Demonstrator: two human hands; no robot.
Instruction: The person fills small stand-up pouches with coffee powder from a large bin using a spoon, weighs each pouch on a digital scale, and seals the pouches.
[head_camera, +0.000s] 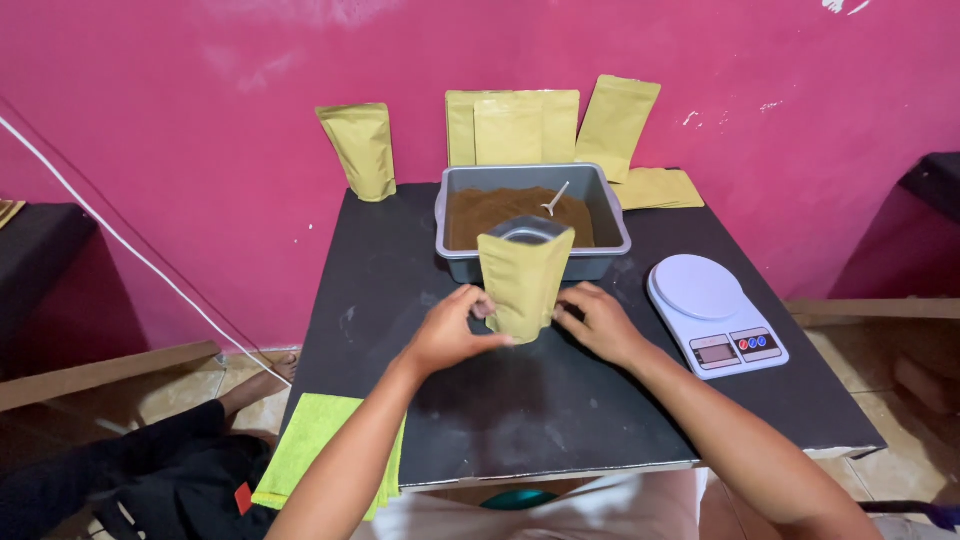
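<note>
Centrally, open pouch (523, 280) between both hands, table edges (330, 270) well apart.

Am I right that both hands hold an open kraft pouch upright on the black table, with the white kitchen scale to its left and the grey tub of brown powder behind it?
Not quite: the white kitchen scale sits to the right of the kraft pouch, not the left, as the head view shows. The rest holds: left hand and right hand hold the open pouch upright on the black table, grey tub of brown powder behind.
</note>
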